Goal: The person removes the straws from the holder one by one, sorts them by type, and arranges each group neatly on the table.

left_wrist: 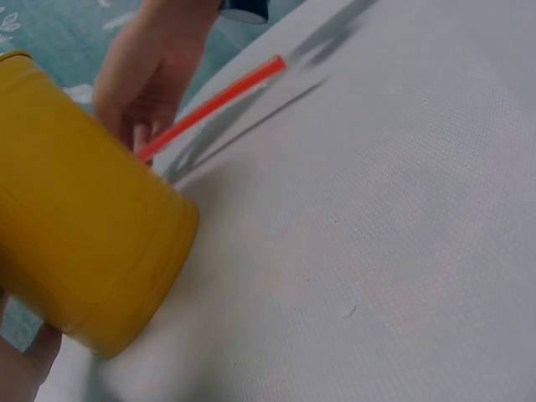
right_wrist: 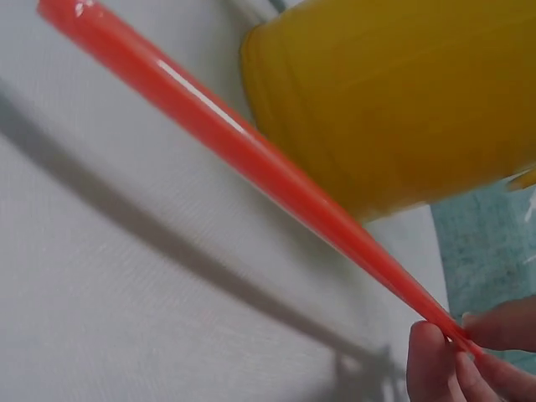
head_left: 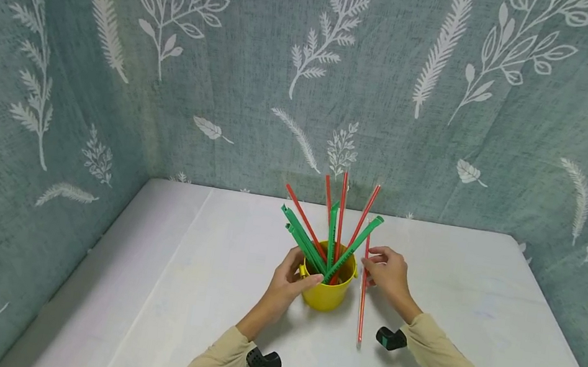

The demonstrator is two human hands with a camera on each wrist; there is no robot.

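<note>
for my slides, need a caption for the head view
Left hand holds a yellow bucket of red and green sticks; right hand pinches another red stick.

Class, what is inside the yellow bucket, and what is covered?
The yellow bucket holds red sticks and green sticks, fanned out. Its front covers their lower ends; its floor cannot be seen.

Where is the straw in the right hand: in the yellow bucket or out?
Out: the right hand pinches the red straw beside the yellow bucket, its near end showing over the white table.
</note>
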